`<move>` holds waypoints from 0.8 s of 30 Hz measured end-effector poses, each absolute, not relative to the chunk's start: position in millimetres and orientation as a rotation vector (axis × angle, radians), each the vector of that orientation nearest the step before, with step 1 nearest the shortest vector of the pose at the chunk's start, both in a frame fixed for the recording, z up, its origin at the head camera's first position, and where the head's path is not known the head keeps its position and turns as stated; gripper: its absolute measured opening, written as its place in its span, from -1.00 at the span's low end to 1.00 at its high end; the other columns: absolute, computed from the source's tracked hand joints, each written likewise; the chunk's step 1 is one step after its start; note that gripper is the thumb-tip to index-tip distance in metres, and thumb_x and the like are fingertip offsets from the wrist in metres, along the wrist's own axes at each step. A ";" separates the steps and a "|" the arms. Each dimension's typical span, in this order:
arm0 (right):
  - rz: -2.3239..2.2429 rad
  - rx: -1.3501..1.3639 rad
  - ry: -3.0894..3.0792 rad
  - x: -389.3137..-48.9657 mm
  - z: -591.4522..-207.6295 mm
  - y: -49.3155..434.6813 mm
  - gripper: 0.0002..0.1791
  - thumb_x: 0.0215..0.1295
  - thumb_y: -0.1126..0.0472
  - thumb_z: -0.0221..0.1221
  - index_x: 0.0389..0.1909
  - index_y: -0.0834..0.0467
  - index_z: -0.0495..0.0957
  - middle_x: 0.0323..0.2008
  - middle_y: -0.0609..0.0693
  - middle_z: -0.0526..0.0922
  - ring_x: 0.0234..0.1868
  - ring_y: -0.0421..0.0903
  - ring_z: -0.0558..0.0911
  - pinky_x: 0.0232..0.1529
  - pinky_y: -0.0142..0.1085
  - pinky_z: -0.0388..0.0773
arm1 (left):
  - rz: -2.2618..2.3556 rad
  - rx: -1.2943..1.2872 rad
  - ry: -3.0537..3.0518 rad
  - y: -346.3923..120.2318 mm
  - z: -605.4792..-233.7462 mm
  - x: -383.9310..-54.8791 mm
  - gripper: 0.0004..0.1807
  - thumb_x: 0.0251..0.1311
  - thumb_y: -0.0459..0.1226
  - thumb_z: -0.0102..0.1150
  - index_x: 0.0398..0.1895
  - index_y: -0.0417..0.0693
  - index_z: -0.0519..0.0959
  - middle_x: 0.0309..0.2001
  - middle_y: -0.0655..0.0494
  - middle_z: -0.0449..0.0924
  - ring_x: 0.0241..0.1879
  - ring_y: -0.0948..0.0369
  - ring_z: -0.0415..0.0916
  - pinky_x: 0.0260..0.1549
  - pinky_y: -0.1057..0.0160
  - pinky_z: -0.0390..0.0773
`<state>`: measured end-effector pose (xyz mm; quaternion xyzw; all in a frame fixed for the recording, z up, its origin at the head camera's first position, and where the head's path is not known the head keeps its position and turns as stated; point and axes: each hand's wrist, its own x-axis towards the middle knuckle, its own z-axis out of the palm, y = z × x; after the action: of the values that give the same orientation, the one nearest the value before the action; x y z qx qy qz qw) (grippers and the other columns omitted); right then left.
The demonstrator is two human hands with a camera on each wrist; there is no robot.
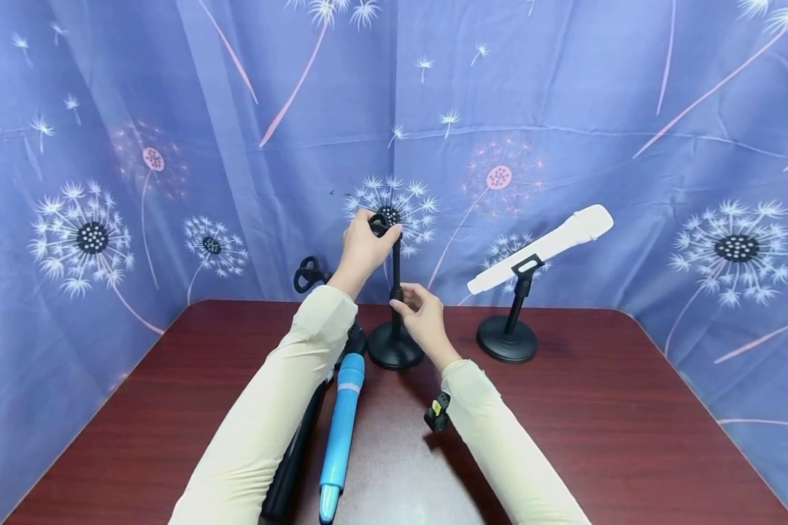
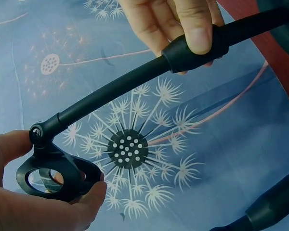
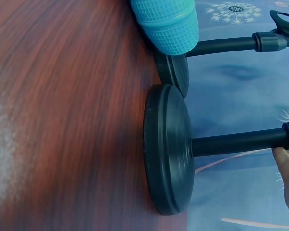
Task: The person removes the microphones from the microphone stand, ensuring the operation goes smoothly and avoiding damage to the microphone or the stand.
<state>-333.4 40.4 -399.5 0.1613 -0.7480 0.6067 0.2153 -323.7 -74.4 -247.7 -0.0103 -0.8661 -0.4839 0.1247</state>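
Observation:
A black desktop microphone stand (image 1: 396, 350) is upright near the back of the table. At its top, my left hand (image 1: 362, 246) holds the microphone clip (image 2: 70, 168) between thumb and fingers; the clip is bare. Lower down, my right hand (image 1: 423, 321) pinches the collar (image 2: 176, 54) on the pole, thumb on one side and fingers behind. The pole (image 2: 111, 98) runs straight between both hands. In the right wrist view, the round base (image 3: 168, 149) stands flat on the table, with only part of the right hand showing at the edge.
A white microphone (image 1: 545, 246) rests tilted in another stand (image 1: 507, 339) on the right. A blue microphone (image 1: 341, 430) and a black one (image 1: 294, 452) lie by the left forearm. A third stand's clip (image 1: 308, 275) shows behind that arm. A patterned blue curtain (image 1: 289, 182) hangs behind.

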 end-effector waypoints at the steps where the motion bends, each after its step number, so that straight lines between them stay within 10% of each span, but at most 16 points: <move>1: 1.684 0.438 -2.076 -333.2 -399.1 40.2 -0.68 0.14 0.45 0.30 -0.05 0.36 0.59 -0.21 0.25 0.69 -0.17 0.12 0.68 -0.07 -0.11 0.60 | -1.410 -0.029 -2.527 -74.1 -247.4 -323.6 -0.50 0.29 -0.02 0.15 0.17 -0.07 0.34 0.16 -0.06 0.40 0.18 0.00 0.34 0.05 0.01 0.46; 24: 1.780 0.413 -2.072 -332.6 -401.1 40.8 -0.69 0.19 0.40 0.29 -0.03 0.32 0.59 -0.15 0.22 0.68 -0.07 0.08 0.65 0.02 -0.10 0.54 | -1.394 -0.057 -2.560 -75.5 -265.7 -322.4 -0.40 0.32 -0.03 0.12 0.31 -0.13 0.26 0.17 -0.09 0.38 0.22 -0.01 0.31 0.10 0.01 0.43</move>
<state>-332.6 40.8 -401.1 0.1468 -0.7366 0.6328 0.1884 -322.4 -75.5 -265.7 -0.0193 -0.8724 -0.4752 0.1129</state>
